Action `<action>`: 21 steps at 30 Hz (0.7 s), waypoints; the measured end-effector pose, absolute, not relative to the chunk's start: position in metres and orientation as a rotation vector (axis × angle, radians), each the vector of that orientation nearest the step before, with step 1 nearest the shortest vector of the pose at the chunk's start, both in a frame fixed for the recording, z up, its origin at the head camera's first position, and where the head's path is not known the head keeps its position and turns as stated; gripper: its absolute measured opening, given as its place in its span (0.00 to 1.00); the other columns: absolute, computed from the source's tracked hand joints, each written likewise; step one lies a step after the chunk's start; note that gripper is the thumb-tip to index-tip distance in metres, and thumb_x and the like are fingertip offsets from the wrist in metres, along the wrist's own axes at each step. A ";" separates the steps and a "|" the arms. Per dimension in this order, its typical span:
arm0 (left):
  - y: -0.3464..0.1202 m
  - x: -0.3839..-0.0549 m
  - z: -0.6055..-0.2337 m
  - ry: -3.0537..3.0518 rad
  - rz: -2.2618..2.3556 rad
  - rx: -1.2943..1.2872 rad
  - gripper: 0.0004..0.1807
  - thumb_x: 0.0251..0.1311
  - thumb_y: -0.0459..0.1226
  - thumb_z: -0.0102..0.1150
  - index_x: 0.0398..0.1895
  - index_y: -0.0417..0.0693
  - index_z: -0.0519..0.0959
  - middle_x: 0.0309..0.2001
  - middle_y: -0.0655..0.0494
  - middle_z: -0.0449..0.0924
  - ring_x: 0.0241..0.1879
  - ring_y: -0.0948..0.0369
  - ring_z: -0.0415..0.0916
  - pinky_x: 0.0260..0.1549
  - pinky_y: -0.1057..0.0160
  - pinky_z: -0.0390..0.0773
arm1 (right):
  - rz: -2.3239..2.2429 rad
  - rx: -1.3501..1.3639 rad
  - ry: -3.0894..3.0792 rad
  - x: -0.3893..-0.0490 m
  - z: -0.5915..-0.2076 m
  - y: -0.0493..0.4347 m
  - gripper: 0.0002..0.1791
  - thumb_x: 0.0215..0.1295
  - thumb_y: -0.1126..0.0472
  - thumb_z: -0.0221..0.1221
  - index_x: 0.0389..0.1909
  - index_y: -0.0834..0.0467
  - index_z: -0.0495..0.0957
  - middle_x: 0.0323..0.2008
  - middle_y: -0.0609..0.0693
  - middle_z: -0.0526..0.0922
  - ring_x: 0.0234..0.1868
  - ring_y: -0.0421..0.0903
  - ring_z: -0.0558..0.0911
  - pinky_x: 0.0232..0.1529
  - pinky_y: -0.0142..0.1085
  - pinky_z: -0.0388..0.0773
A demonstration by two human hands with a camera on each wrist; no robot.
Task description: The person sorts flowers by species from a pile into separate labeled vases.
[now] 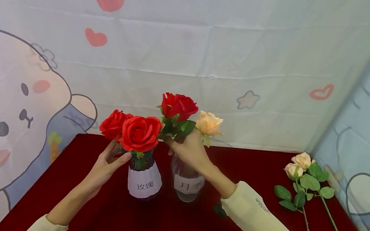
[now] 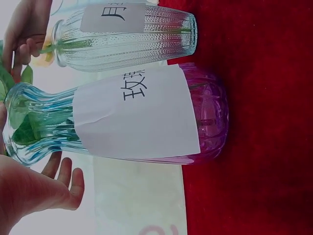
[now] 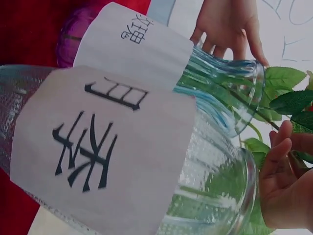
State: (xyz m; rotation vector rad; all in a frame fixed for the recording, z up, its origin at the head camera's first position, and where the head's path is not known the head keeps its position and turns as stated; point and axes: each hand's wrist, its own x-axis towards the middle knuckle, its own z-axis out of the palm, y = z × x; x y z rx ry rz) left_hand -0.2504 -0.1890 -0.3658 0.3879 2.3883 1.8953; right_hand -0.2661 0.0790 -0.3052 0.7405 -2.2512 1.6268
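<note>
A vase with a blue neck, purple base and white paper label holds red roses. My left hand is at its neck, thumb by the rim, the other fingers fairly straight behind it. My right hand pinches the stem of a red rose between thumb and fingers; another red bloom shows beside it. In the right wrist view a green stem runs from these fingers into the blue vase's mouth. Beneath the right hand stands a clear ribbed vase, also labelled, with a peach rose in it.
Peach roses with leafy stems lie at the right of the dark red tablecloth. A dark leaf shows beneath the right forearm. Printed fabric hangs behind and along both sides. The two vases stand close together.
</note>
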 end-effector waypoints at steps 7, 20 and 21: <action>-0.189 -0.251 -0.367 2.378 1.892 0.364 0.43 0.75 0.44 0.53 0.84 0.63 0.40 0.77 0.41 0.58 0.73 0.39 0.62 0.73 0.29 0.51 | 1.395 0.741 -2.379 -0.268 -0.304 0.068 0.05 0.63 0.63 0.67 0.34 0.61 0.82 0.18 0.52 0.82 0.14 0.45 0.81 0.22 0.30 0.78; -0.189 -0.252 -0.367 2.368 1.896 0.353 0.43 0.75 0.44 0.53 0.84 0.61 0.40 0.80 0.42 0.52 0.74 0.39 0.60 0.73 0.29 0.51 | 1.304 0.724 -2.535 -0.273 -0.308 0.055 0.22 0.57 0.58 0.71 0.53 0.58 0.82 0.35 0.51 0.88 0.25 0.37 0.79 0.31 0.28 0.79; -0.189 -0.252 -0.367 2.366 1.897 0.352 0.43 0.75 0.44 0.53 0.84 0.61 0.40 0.81 0.42 0.50 0.74 0.39 0.59 0.73 0.29 0.51 | 1.314 0.731 -2.548 -0.274 -0.307 0.055 0.22 0.58 0.58 0.71 0.53 0.58 0.81 0.35 0.51 0.88 0.24 0.37 0.79 0.30 0.29 0.79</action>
